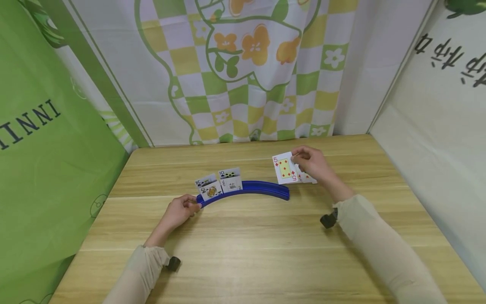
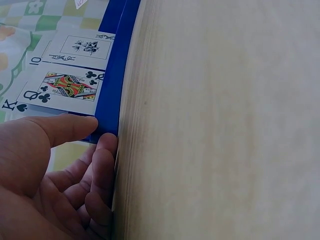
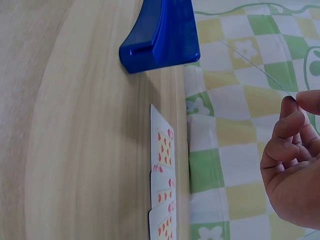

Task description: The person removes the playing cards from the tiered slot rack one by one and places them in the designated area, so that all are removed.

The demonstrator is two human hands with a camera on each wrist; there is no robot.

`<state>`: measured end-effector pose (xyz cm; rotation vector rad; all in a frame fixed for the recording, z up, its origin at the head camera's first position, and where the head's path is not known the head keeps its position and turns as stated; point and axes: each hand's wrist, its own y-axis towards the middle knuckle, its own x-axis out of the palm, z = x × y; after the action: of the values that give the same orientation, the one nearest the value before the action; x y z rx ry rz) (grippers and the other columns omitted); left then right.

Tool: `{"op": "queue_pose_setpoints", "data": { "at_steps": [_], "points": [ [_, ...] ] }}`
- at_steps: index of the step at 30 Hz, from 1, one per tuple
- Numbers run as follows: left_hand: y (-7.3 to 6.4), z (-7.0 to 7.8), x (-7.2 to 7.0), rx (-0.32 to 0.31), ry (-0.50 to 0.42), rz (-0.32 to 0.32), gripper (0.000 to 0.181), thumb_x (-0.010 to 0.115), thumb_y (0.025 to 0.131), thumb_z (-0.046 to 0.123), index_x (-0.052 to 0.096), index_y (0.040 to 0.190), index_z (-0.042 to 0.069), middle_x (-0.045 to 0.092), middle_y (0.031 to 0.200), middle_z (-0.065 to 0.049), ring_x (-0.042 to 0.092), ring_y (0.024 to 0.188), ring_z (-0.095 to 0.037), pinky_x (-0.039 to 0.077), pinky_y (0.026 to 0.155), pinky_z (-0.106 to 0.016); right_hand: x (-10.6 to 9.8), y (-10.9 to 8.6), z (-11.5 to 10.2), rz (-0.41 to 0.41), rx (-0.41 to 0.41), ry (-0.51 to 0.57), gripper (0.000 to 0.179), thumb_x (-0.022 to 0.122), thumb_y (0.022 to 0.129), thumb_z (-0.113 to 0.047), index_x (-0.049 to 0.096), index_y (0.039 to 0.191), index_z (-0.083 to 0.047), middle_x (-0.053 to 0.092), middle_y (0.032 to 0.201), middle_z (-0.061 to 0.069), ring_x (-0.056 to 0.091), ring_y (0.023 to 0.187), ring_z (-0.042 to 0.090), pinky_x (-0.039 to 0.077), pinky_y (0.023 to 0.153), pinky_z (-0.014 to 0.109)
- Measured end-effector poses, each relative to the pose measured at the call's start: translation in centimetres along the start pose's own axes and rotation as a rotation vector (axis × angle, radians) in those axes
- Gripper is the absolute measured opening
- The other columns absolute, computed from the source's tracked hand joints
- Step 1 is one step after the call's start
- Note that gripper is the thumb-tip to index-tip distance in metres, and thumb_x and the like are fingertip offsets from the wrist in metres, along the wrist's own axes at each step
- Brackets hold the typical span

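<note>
A curved blue card holder point(image 1: 265, 188) lies on the table. My left hand point(image 1: 179, 214) pinches its left end, thumb on the front face and fingers curled at the end, as the left wrist view shows. In its left part stand a queen of clubs point(image 2: 70, 87) before a king of spades point(image 1: 201, 181), and a joker point(image 2: 85, 49) before a black ten point(image 1: 230, 172). My right hand point(image 1: 312, 162) pinches a five of diamonds point(image 1: 284, 168) by its upper right edge, raised beyond the holder's right end. In the right wrist view that card appears edge-on.
Below my right hand, red-suited cards point(image 3: 164, 150) lie overlapping face up on the wooden table point(image 1: 243, 253). A checked, patterned curtain point(image 1: 243, 97) hangs at the table's back edge. Green cloth point(image 1: 49, 169) stands at the left, white cloth point(image 1: 429, 139) at the right.
</note>
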<state>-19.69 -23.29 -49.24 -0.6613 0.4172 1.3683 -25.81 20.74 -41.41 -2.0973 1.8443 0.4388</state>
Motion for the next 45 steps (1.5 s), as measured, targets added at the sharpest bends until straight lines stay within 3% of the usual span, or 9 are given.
{"op": "queue_pose_setpoints", "data": {
  "at_steps": [19,38,45],
  "points": [
    [0.2,-0.2,0.1,-0.003,0.004,0.004,0.027,0.069,0.093,0.021,0.066,0.113,0.002,0.072,0.084,-0.007,0.061,0.067,-0.015,0.048,0.060,-0.027,-2.1,-0.2,1.7,0.048,-0.003,-0.010,0.029,0.056,0.101,-0.022,0.059,0.123,-0.003,0.059,0.080,-0.003,0.049,0.063,0.009,0.044,0.057,0.025],
    [0.2,-0.3,0.1,-0.008,0.007,0.002,0.029,0.068,0.093,0.022,0.065,0.115,0.002,0.073,0.086,-0.007,0.062,0.068,-0.015,0.049,0.062,-0.029,-4.2,-0.4,1.8,0.039,0.040,0.080,0.034,0.054,0.102,-0.015,0.053,0.130,0.005,0.061,0.082,-0.008,0.048,0.063,0.006,0.042,0.055,0.023],
    [0.2,-0.2,0.1,-0.012,0.008,0.000,0.029,0.068,0.094,0.021,0.065,0.115,0.002,0.072,0.086,-0.007,0.062,0.068,-0.015,0.049,0.061,-0.028,-4.8,0.1,3.0,0.071,0.036,0.045,0.035,0.055,0.102,-0.019,0.054,0.129,0.003,0.059,0.077,-0.013,0.046,0.059,0.005,0.040,0.054,0.022]
  ]
}}
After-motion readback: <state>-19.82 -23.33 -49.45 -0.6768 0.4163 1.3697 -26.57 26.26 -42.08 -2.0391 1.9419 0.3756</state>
